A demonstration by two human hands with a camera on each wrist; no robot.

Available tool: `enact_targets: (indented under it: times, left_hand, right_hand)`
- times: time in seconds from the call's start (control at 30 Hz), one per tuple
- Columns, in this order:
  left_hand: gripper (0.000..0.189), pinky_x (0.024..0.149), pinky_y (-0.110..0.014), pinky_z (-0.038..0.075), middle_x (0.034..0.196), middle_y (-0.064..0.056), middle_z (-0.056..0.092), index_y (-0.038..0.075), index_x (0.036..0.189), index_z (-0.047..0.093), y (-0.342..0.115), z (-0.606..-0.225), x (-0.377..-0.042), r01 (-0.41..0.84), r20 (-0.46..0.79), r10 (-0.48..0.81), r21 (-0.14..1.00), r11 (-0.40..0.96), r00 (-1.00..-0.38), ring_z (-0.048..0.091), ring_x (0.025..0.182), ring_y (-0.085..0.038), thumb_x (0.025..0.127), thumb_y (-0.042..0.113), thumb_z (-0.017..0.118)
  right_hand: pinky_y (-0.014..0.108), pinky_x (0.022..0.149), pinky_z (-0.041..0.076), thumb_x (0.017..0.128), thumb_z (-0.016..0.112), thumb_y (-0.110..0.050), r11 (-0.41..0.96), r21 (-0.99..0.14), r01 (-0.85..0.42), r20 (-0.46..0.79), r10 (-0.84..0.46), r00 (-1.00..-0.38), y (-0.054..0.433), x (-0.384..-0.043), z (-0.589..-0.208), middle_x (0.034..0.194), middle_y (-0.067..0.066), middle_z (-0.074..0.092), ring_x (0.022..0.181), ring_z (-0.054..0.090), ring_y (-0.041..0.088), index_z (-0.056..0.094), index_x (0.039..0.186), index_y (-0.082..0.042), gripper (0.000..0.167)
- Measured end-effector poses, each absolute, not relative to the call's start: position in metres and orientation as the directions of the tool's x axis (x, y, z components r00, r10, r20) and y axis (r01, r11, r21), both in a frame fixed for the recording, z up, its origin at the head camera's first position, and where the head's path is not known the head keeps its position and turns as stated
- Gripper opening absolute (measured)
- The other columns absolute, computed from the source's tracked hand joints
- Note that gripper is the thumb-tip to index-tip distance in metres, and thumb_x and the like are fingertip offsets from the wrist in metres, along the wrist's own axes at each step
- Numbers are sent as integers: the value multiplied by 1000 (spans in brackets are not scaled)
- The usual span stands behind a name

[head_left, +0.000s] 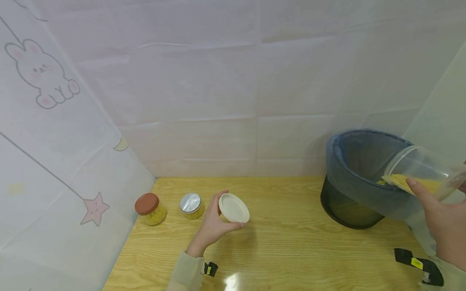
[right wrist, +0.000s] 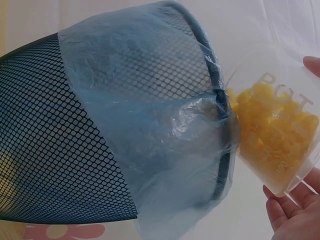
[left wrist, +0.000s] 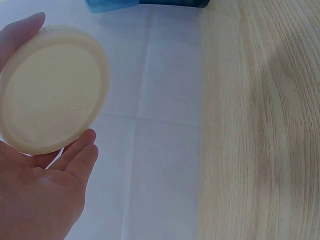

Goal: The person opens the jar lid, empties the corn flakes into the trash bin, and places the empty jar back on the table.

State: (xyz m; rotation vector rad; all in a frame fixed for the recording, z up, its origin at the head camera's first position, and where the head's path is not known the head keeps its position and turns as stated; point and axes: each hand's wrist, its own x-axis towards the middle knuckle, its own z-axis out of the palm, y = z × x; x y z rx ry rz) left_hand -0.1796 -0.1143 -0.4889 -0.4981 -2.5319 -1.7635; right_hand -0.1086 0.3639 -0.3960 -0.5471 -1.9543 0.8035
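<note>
My left hand (head_left: 211,228) holds a round cream lid (head_left: 234,207) by its rim above the wooden table (head_left: 276,242); the same lid (left wrist: 52,90) fills the left wrist view, pinched between fingers and thumb. My right hand (head_left: 442,218) grips a clear plastic container (head_left: 422,171) tilted mouth-first over the rim of a black mesh bin (head_left: 358,178) lined with a blue bag. Yellow pieces (right wrist: 272,127) lie inside the container (right wrist: 280,125), sliding toward its mouth at the bin's edge (right wrist: 220,100).
Two small jars of yellow contents stand at the table's back left: one with a brown lid (head_left: 149,208), one with a silver lid (head_left: 191,205). White cloth walls enclose the table on three sides. A black strap (head_left: 418,262) is on my right wrist.
</note>
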Motion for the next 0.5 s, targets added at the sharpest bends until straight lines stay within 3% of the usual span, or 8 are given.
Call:
enact_targets:
  times: [0.27,0.5]
  left_hand:
    - [106,103,-46,44,138,0,46,24,150,39,-114,-491,-180,259,184,243,909,328,-953,52,120,-21,63,34,98]
    - [106,103,-45,44,138,1,46,24,150,39,-114,-491,-180,252,175,240,905,343,-955,51,120,-21,63,35,98]
  right_hand:
    - [38,120,14,98,66,-49,692,-718,70,585,656,-477,362,-109,-395,164,3,30,148,29,23,28,162,-21,80]
    - [38,120,17,95,70,-46,677,-733,68,575,669,-471,362,-109,-394,161,-1,34,147,31,21,30,161,-28,79]
